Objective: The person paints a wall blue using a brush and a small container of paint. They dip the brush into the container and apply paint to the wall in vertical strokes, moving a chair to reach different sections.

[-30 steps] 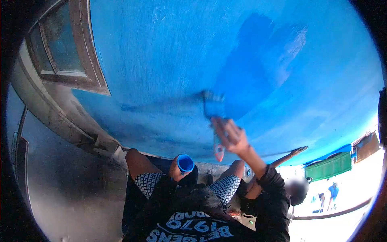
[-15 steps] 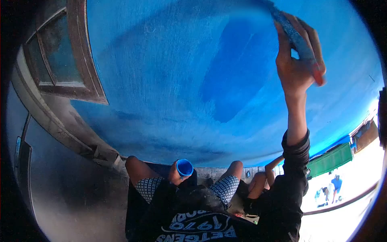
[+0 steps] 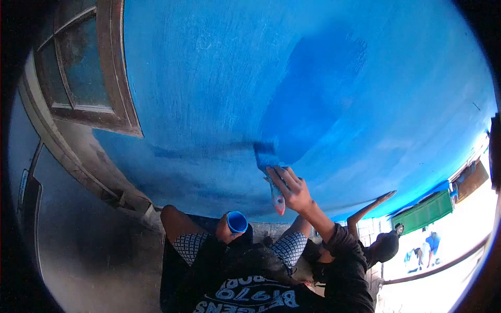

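My right hand is closed around a paintbrush whose red-tipped handle points down. Its blue-stained bristles lie against the blue wall, at the lower left edge of a darker, wet-looking patch of blue paint. Down at my lap, my left hand is wrapped round a cup, holding it with the mouth facing up. Blue paint coats the inside of the cup.
A wooden-framed window is set in the wall at left. Close on my right, another person sits with an arm stretched to the wall. A green panel and distant people show at far right.
My right hand has swept the brush down and left, from the upper right of the wall to below its middle. The neighbouring person's head and raised arm have come into view.
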A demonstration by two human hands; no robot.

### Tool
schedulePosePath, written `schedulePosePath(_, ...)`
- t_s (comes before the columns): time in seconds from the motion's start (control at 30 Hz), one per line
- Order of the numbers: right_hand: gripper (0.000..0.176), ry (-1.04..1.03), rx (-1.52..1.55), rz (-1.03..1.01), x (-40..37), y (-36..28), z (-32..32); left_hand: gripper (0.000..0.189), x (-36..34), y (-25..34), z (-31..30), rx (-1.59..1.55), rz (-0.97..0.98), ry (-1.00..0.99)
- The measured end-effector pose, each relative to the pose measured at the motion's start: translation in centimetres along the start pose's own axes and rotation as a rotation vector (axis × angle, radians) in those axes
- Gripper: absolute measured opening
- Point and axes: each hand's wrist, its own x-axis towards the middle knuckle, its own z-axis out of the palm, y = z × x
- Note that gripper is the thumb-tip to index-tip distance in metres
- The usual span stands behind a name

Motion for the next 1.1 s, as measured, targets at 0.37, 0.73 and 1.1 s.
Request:
schedulePosePath(0.37,0.016,0.637,0.021,-0.017,19.6,7.5,-12.7,0.083,0.3,-0.2,0.0,0.007,0.093,0.017)
schedulePosePath(0.73,0.042,-0.018,-0.192,-0.393,7.1,-0.3,0.9,0.082,-0.2,3.5,-1.5,0.023,0.033,0.013)
schedulePosePath(1.1,0.03,0.072,0.547,0.429,-1.0,-9.1,5.2,0.084,0.1,5.9,-1.8,0.054,-0.14,0.258)
